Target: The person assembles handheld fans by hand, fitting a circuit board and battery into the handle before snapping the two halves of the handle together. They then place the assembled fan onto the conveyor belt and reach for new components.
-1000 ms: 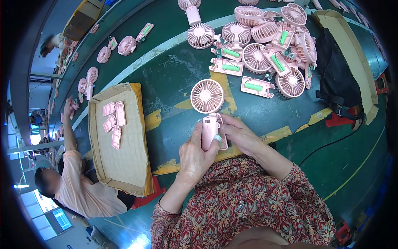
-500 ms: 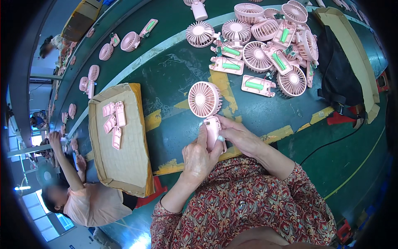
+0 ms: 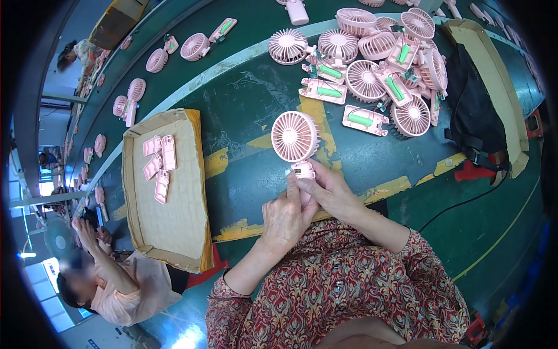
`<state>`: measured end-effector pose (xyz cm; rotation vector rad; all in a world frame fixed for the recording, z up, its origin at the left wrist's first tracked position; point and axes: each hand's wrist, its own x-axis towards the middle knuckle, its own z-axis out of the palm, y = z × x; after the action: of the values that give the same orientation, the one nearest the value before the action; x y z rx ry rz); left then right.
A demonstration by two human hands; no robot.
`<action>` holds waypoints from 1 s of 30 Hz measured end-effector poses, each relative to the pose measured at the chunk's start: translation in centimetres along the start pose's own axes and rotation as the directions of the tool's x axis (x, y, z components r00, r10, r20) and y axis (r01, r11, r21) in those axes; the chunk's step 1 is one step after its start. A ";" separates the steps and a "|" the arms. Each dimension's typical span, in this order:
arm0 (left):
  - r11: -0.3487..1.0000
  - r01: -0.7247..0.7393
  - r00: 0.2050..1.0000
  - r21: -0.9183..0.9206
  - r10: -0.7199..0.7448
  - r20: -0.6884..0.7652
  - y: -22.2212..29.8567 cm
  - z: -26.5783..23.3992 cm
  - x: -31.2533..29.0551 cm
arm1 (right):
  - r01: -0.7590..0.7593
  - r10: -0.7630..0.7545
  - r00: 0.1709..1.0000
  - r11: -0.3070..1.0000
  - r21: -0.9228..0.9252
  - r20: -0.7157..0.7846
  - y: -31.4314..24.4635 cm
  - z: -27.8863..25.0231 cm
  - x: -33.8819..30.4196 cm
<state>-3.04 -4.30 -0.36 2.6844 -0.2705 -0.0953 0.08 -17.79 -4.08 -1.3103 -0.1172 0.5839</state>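
A pink handheld fan point(image 3: 294, 136) is held over the near edge of the green table, its round head pointing away from me. My left hand point(image 3: 283, 214) is closed around the lower part of its handle. My right hand point(image 3: 330, 189) grips the same handle from the right, its thumb lying across the front below the small dark slot at the neck. Most of the handle is hidden by my fingers. Past it lies a heap of pink fans point(image 3: 364, 80), several with opened handles showing green batteries. One open handle half point(image 3: 364, 120) with a battery lies nearest.
A shallow cardboard tray point(image 3: 174, 232) with several pink handle covers point(image 3: 162, 186) stands on the left. To the right are a black bag point(image 3: 474, 110) and a cardboard strip point(image 3: 511, 104). Fans also lie on the conveyor point(image 3: 244, 26) beyond. A co-worker point(image 3: 133, 285) sits at far left.
Both hands stay on the fan; my right thumb has moved up the handle and now covers more of its front. The view has shifted slightly. The co-worker's arms have come lower.
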 end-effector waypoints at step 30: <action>0.753 0.094 0.990 -0.651 -0.003 0.140 -1.2 1.4 0.2 | 0.050 -0.005 0.996 0.854 0.519 -0.087 -1.9 0.1 -0.9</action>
<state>-2.80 -3.87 -2.15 1.9746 -0.1628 -0.3220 -0.08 -18.35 -2.03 -0.7974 0.0894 0.4906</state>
